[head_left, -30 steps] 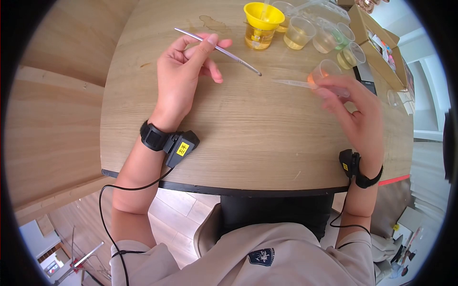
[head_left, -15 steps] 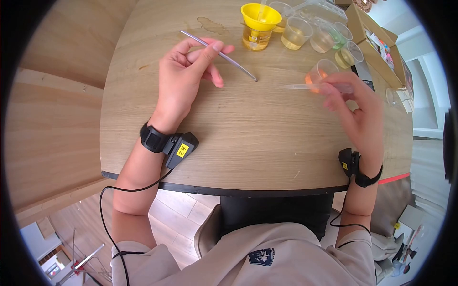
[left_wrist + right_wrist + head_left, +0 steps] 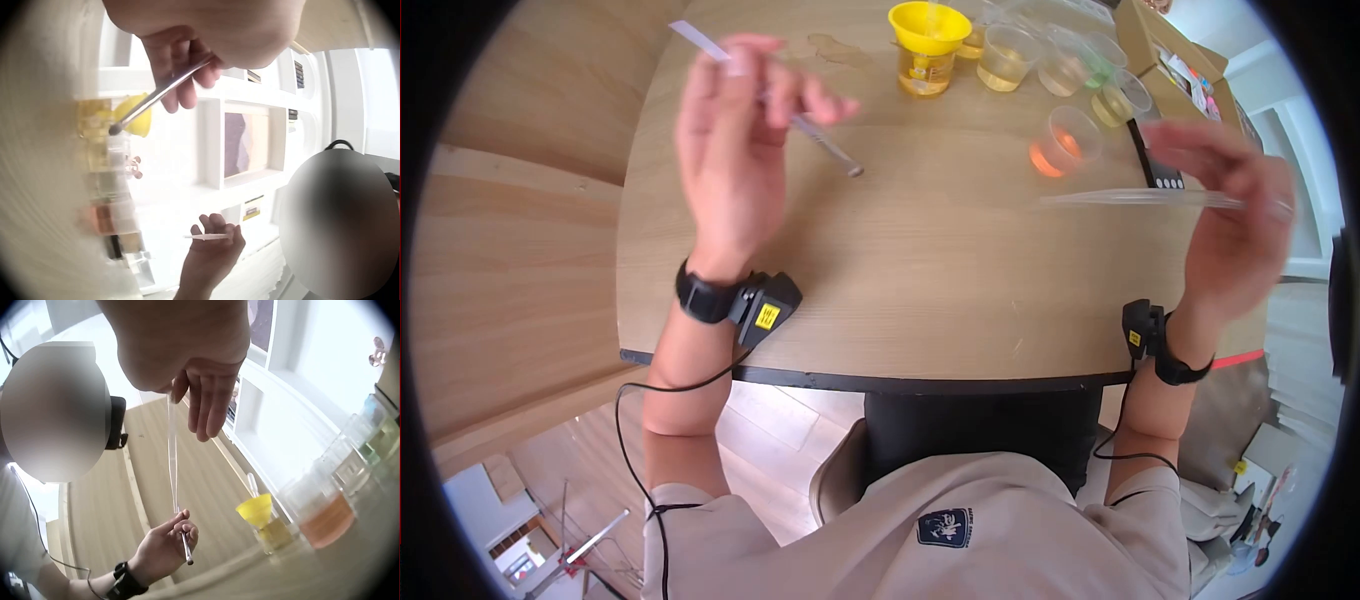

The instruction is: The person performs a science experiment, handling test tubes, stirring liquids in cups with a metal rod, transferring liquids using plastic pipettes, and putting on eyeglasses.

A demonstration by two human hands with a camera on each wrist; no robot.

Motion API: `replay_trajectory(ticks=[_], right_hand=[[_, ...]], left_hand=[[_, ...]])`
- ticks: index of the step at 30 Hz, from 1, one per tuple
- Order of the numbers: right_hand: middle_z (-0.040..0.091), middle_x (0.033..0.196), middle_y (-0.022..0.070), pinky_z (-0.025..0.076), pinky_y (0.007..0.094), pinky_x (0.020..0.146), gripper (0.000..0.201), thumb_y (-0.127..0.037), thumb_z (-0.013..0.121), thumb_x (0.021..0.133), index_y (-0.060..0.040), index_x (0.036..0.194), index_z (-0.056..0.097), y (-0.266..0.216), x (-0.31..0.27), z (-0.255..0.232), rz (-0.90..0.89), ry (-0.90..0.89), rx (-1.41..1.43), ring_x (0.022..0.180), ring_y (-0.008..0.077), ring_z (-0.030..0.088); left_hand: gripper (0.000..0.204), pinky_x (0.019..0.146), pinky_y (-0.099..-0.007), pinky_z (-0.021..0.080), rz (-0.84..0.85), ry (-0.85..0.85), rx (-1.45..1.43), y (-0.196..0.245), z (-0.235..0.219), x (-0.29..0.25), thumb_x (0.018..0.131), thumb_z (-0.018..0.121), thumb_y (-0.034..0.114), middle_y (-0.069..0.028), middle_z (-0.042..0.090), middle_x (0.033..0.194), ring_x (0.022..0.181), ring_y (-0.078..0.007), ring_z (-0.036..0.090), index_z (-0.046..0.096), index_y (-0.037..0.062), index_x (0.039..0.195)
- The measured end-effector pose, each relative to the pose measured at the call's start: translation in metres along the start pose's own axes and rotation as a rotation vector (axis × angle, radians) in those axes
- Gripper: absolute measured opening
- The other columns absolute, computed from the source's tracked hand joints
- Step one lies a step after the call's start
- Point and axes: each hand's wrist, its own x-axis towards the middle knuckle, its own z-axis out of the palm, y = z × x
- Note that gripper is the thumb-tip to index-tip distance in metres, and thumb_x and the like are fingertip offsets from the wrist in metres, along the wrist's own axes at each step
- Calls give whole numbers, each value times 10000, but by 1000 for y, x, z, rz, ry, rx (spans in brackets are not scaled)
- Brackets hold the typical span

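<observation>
Above the left part of the table my left hand (image 3: 735, 150) pinches a thin silver metal rod (image 3: 825, 142) between thumb and fingers. The rod slants, and its small rounded lower tip points toward the table. My right hand (image 3: 1240, 220), over the right side, pinches a clear plastic dropper (image 3: 1130, 197) at one end. In the head view the dropper's narrow tip points left; in the right wrist view the dropper (image 3: 172, 444) hangs down from the fingers. Beyond it stands a clear cup of orange liquid (image 3: 1057, 155). Both hands are somewhat blurred.
At the far side a yellow funnel (image 3: 930, 30) sits in a beaker of amber liquid (image 3: 923, 75). Several clear cups, among them one with yellowish liquid (image 3: 1003, 72), stand right of it. A black device with buttons (image 3: 1165, 178) and a cardboard box (image 3: 1210, 55) lie farther right.
My left hand has moved left and slightly up with the rod. My right hand has moved right, away from the orange cup, and more of the dropper's length shows.
</observation>
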Motion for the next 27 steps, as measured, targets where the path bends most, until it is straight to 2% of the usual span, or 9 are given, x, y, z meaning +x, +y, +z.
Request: replay_trajectory(ticks=[2, 4, 5, 6, 8, 14, 24, 25, 27], right_hand=[[727, 1028, 84, 487, 234, 687, 248, -318, 517, 1036, -149, 1102, 687, -30, 9, 1, -60, 178, 72, 726, 129, 639], [597, 1171, 121, 559, 403, 815, 505, -346, 364, 1092, -218, 1566, 249, -39, 46, -56, -759, -506, -69, 1161, 287, 619], [574, 1081, 66, 535, 380, 716, 433, -323, 382, 1089, -161, 1490, 357, -75, 35, -77, -569, -460, 10, 912, 240, 562], [551, 991, 12, 510, 357, 617, 387, -300, 400, 1087, -104, 1414, 465, -107, 15, -87, -377, -407, 91, 663, 194, 505], [505, 920, -8, 378, 274, 548, 323, -246, 391, 1097, -66, 1324, 534, -136, 4, -7, -611, 212, 178, 578, 162, 430], [502, 914, -9, 361, 267, 548, 325, -249, 386, 1100, -70, 1326, 537, -174, -21, -9, -622, 166, 171, 572, 155, 421], [495, 903, -10, 326, 251, 546, 330, -254, 374, 1107, -78, 1329, 542, -184, -3, -27, -912, 36, 123, 560, 141, 404], [494, 902, -10, 323, 250, 546, 330, -255, 373, 1107, -79, 1329, 542, -183, 4, -30, -973, 40, 103, 559, 139, 402], [492, 900, -11, 316, 247, 546, 331, -256, 371, 1108, -80, 1330, 543, -183, 18, -46, -1045, 4, 92, 556, 137, 399]], left_hand=[[237, 574, -307, 389, 116, -109, -27, 38, 2, -2, 1074, 469, 262, 33, 359, 744, 642, -101, 381, 561, 61, 1159], [233, 545, -257, 292, 152, -195, -129, 83, 1, -27, 1045, 529, 372, 63, 360, 750, 647, -100, 328, 578, 170, 1150], [318, 518, -253, 262, 328, -335, -149, 98, 17, -36, 972, 618, 495, 82, 368, 747, 638, -85, 330, 575, 206, 1097], [391, 498, -264, 241, 618, -210, 74, 112, 29, -43, 905, 671, 575, 101, 369, 728, 600, -63, 323, 547, 205, 884], [383, 498, -264, 237, 633, -207, 78, 130, 26, -48, 905, 672, 563, 102, 363, 719, 594, -62, 318, 537, 206, 870], [364, 497, -263, 211, 671, -165, 146, 184, 21, -67, 901, 678, 494, 102, 327, 663, 557, -56, 288, 478, 213, 783], [429, 496, -263, 169, 1005, -126, 235, 237, 49, -74, 894, 687, 377, 103, 266, 571, 495, -46, 237, 378, 225, 638], [373, 525, -256, 154, 1065, 1, 295, 235, 65, -78, 872, 674, 301, 97, 248, 539, 482, -42, 225, 388, 225, 644], [388, 548, -247, 169, 1083, 44, 285, 241, 84, -87, 853, 688, 276, 99, 272, 540, 481, -46, 232, 368, 219, 642]])
